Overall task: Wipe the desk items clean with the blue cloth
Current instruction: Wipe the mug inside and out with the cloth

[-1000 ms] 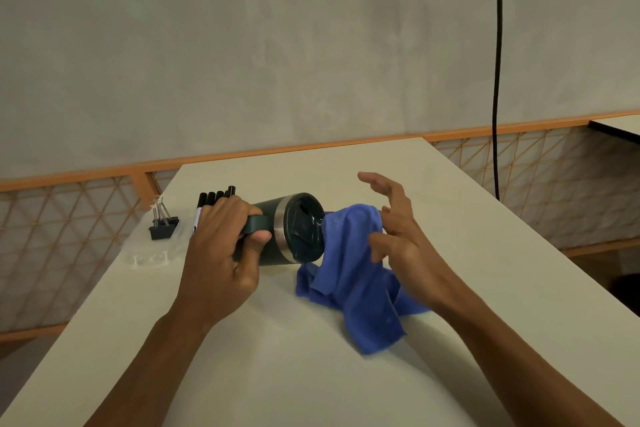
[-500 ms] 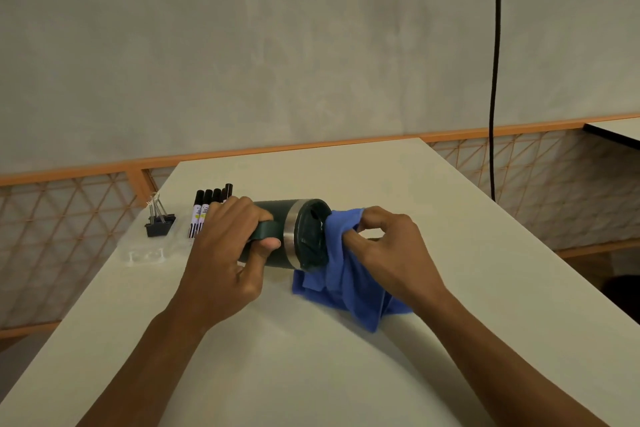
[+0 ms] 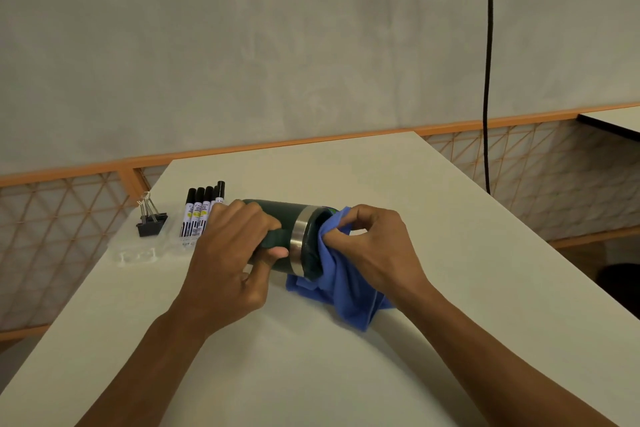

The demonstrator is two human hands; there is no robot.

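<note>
Now right grip [image 3: 377, 248] pinches blue cloth [image 3: 346, 295] at tumbler [image 3: 275, 210] mouth, left grip [image 3: 225, 260] still clasps tumbler body

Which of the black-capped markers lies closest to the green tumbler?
The rightmost marker, whose cap reaches farther back than the others; it lies right beside the base of the tumbler.

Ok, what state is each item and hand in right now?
tumbler: on its side, mouth toward the cloth.
blue cloth: bunched against the tumbler's mouth.
left hand: grips the tumbler.
right hand: pinches the blue cloth.
markers: capped, lying side by side.
binder clips: handles up.
</note>
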